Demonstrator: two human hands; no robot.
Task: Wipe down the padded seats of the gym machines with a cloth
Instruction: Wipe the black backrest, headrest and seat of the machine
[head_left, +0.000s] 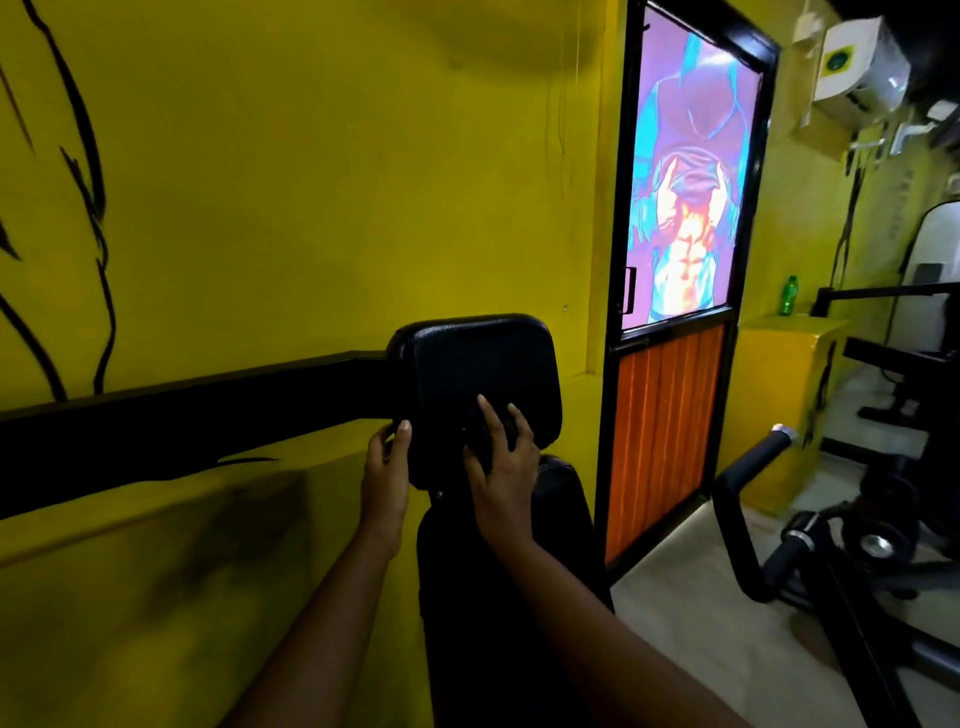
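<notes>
A black padded headrest tops a gym machine, with a longer black back pad below it. My left hand grips the headrest's left edge, thumb on the front. My right hand presses a dark cloth flat against the lower front of the headrest, fingers spread. The cloth is mostly hidden under my fingers and blends with the black padding.
A black steel beam runs left from the headrest along the yellow wall. A door with a poster and orange panel stands right. Black machine handles and other equipment fill the right side. A green bottle sits on a yellow ledge.
</notes>
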